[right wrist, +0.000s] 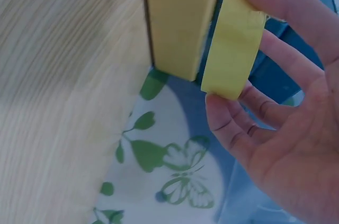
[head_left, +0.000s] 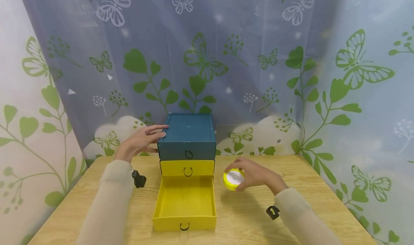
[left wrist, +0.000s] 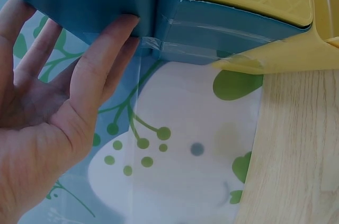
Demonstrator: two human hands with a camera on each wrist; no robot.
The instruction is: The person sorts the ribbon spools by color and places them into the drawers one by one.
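A small drawer cabinet (head_left: 190, 128) with a blue top stands on the table. Its bottom yellow drawer (head_left: 168, 222) is pulled far out, and nothing lies inside. Above that, the yellow middle drawer (head_left: 173, 168) and blue top drawer (head_left: 171, 151) are pushed in. My left hand (head_left: 139, 140) rests its extended fingers against the cabinet's left side and top edge. To the right of the cabinet, my right hand (head_left: 255, 173) pinches a round yellow object (head_left: 230, 186) with a white face between thumb and fingers, above the table. The right wrist view shows its smooth yellow rim (right wrist: 230, 49).
The wooden table (head_left: 252, 216) extends on both sides of the cabinet. A curtain (head_left: 239, 83) with butterflies and leaves hangs close behind. Black wrist devices sit by the left sleeve (head_left: 108, 194) and right sleeve (head_left: 300, 209). Black loop pulls (head_left: 184, 226) hang on the drawer fronts.
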